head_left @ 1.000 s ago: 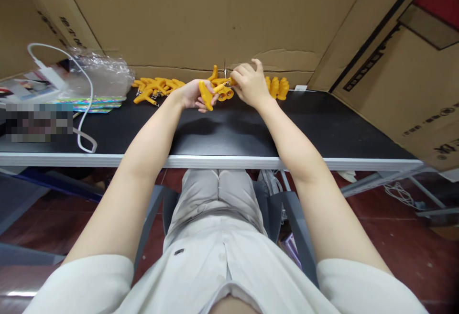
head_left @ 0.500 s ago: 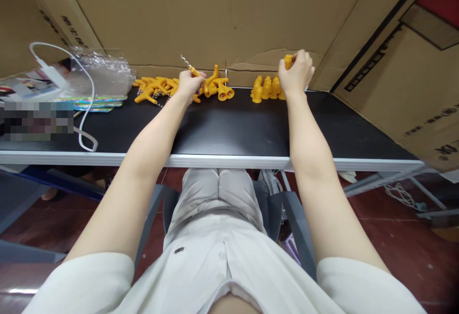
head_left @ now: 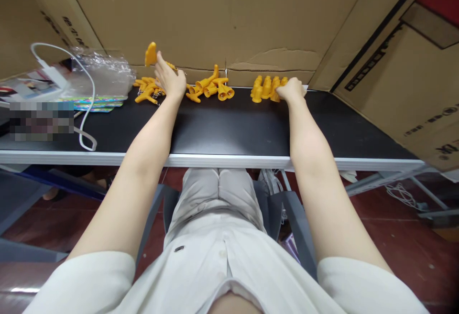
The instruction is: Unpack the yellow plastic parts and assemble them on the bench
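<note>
At the far edge of the black table (head_left: pixel 229 132), the left hand (head_left: pixel 168 81) pinches an orange piece (head_left: pixel 150 54) upright above the left pile (head_left: pixel 147 89). The right hand (head_left: pixel 292 90) rests loosely curled against the upright row (head_left: pixel 264 87); whether it grips one is unclear.

The person wears a short-sleeved shirt (head_left: pixel 218 276) of pale off-white cloth, its sleeves ending above the elbows in wide, loose cuffs. A buttoned placket runs down the middle of the front, with small pale buttons, and a small dark tab or button sits to one side of it. Below are light grey-beige trousers (head_left: pixel 215 194), creased along the thighs. Both forearms are bare, as are the left hand (head_left: pixel 170 81) and right hand (head_left: pixel 292 90); no rings, watch or gloves show.
</note>
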Action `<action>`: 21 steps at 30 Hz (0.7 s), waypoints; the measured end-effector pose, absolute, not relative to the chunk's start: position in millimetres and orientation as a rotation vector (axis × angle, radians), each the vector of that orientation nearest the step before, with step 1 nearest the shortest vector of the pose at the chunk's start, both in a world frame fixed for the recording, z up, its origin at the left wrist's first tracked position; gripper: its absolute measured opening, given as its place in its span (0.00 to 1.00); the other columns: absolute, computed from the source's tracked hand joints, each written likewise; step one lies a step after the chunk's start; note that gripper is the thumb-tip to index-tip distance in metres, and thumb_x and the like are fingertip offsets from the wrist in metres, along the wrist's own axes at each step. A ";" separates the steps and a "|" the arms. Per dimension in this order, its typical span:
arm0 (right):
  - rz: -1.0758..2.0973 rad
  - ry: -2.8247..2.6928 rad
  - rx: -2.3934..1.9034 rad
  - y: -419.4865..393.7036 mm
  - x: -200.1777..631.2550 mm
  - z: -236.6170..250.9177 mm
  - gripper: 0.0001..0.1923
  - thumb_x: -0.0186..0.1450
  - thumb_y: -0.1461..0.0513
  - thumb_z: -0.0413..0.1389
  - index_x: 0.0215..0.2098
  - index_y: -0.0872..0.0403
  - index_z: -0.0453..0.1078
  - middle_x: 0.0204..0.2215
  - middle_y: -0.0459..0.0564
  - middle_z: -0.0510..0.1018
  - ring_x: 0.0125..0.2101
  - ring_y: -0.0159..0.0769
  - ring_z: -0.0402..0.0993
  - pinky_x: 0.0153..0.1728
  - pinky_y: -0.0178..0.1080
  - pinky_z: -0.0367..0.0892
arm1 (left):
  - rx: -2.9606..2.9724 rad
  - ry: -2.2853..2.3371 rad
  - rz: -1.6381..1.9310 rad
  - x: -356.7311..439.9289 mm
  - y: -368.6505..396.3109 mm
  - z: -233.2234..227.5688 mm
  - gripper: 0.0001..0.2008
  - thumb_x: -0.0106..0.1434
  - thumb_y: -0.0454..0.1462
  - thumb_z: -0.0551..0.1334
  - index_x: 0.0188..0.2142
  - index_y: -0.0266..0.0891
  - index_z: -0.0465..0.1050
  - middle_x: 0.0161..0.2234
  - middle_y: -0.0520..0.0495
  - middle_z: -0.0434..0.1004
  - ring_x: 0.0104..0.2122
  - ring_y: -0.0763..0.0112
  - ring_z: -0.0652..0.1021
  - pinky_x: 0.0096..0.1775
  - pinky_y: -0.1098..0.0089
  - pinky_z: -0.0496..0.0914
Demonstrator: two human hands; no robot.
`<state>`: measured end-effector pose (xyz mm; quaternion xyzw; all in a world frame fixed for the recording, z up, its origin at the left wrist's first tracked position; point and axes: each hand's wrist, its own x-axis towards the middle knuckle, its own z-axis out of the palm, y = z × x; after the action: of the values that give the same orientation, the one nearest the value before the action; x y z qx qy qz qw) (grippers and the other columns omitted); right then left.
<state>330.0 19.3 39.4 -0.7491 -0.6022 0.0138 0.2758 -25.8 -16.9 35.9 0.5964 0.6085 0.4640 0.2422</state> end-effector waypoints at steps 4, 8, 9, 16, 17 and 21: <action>0.104 -1.584 -2.118 5.7 311.3 45.9 0.24 0.73 0.64 0.66 0.65 0.64 0.73 0.69 0.76 0.75 0.71 0.59 0.74 0.72 0.56 0.67 | 1.471 2.168 1.645 -34.2 -24.3 36.0 0.16 0.77 0.27 0.53 0.35 0.47 0.51 0.30 0.51 0.53 0.70 0.66 0.57 0.50 0.61 0.48; 0.122 -1.641 -2.069 1.8 297.4 45.1 0.22 0.74 0.65 0.65 0.64 0.63 0.73 0.68 0.77 0.75 0.71 0.59 0.73 0.72 0.58 0.65 | 1.502 2.034 1.782 -50.6 -18.9 33.2 0.22 0.74 0.24 0.52 0.33 0.48 0.41 0.32 0.50 0.56 0.66 0.65 0.62 0.49 0.62 0.49; 0.121 -1.652 -2.069 1.9 295.2 44.2 0.24 0.74 0.65 0.66 0.66 0.64 0.73 0.69 0.77 0.74 0.71 0.59 0.73 0.73 0.57 0.65 | 1.511 1.985 1.783 -55.4 -15.8 31.9 0.23 0.74 0.26 0.53 0.33 0.48 0.38 0.30 0.50 0.55 0.65 0.65 0.62 0.48 0.61 0.49; 0.108 -1.684 -2.057 4.3 293.5 39.9 0.24 0.72 0.67 0.67 0.64 0.64 0.74 0.68 0.78 0.76 0.72 0.61 0.73 0.71 0.59 0.67 | 1.568 1.868 1.470 -78.0 8.1 10.8 0.24 0.72 0.38 0.60 0.30 0.47 0.40 0.25 0.52 0.51 0.62 0.59 0.72 0.50 0.61 0.56; 0.102 -1.694 -2.057 4.1 293.7 40.1 0.23 0.72 0.66 0.67 0.64 0.64 0.74 0.67 0.77 0.76 0.72 0.61 0.73 0.71 0.60 0.67 | 1.523 1.964 1.507 -78.2 9.5 7.4 0.22 0.71 0.36 0.60 0.30 0.47 0.44 0.27 0.51 0.55 0.67 0.57 0.69 0.53 0.61 0.56; 0.080 -1.721 -2.098 1.2 292.0 43.4 0.24 0.76 0.64 0.63 0.67 0.66 0.73 0.67 0.75 0.77 0.72 0.59 0.73 0.72 0.56 0.67 | 1.496 2.338 1.222 -75.4 7.5 -0.3 0.06 0.68 0.37 0.64 0.41 0.41 0.68 0.51 0.32 0.78 0.73 0.45 0.66 0.68 0.53 0.54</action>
<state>292.0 1.2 43.4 -0.7553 -0.6195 0.0288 0.2120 -75.4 7.5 -0.3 0.4926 0.7697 0.4024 0.0545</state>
